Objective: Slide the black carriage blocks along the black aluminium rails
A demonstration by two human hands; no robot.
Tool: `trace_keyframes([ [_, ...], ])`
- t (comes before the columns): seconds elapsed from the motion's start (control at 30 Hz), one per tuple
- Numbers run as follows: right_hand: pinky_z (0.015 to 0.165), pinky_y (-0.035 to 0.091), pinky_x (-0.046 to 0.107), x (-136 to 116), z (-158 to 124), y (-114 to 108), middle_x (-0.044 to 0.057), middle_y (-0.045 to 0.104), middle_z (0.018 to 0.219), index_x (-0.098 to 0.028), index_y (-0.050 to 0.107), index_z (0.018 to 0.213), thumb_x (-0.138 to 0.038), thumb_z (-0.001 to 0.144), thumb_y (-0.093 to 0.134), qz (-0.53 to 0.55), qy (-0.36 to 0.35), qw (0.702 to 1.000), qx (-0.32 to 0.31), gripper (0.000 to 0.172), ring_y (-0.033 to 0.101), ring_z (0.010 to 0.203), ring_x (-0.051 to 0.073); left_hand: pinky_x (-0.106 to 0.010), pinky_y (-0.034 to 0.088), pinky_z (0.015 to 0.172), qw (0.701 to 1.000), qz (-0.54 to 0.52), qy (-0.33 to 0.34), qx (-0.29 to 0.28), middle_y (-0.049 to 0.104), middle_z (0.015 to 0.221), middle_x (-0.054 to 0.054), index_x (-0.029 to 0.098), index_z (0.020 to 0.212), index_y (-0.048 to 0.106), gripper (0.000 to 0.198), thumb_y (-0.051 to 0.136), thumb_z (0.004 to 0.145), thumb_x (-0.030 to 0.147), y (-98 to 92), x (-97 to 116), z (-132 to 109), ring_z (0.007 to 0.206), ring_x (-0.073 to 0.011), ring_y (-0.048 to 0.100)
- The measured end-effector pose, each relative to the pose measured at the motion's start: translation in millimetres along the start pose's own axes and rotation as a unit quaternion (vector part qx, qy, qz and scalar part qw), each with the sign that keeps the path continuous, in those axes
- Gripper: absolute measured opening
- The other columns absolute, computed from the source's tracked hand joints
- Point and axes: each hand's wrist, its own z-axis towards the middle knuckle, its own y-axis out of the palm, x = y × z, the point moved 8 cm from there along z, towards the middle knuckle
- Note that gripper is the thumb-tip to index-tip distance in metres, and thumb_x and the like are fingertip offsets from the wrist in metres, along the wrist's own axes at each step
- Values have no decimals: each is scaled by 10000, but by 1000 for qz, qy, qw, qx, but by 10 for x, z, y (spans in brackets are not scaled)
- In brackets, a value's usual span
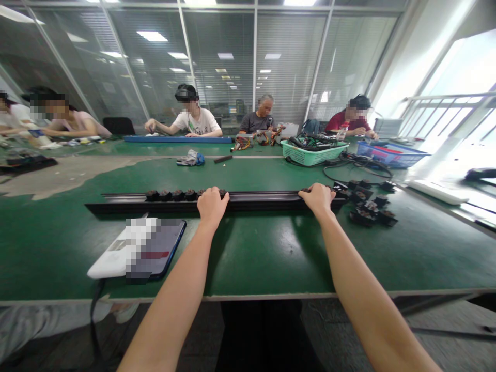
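A long black rail (263, 200) lies across the green table (271, 258) in front of me. Several small black round parts (170, 195) sit in a row along its left half. My left hand (212, 204) is curled over the rail near its middle, fingers closed on its top edge. My right hand (318, 199) grips the rail near its right end, fingers folded over it. A loose heap of the same black parts (368, 204) lies on the table just right of my right hand.
A phone (157, 253) and a white power bank (112, 258) lie at front left. Farther back stand a green basket of cables (312, 152) and a blue basket (391, 154). Several people sit working along the far side. A black cable (356, 165) loops behind the heap.
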Motion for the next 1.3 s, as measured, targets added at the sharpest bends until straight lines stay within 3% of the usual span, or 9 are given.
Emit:
trace_keyframes([
  [1.3, 917, 372, 429, 108, 0, -23, 212, 708, 1112, -107, 755, 1046, -398, 845, 626, -8, 43, 999, 6, 377, 599, 1067, 327, -385, 511, 966, 1000, -5, -2, -3, 725, 1186, -161, 157, 1190, 696, 392, 497, 1009, 442, -5, -1, -3, 1133, -305, 679],
])
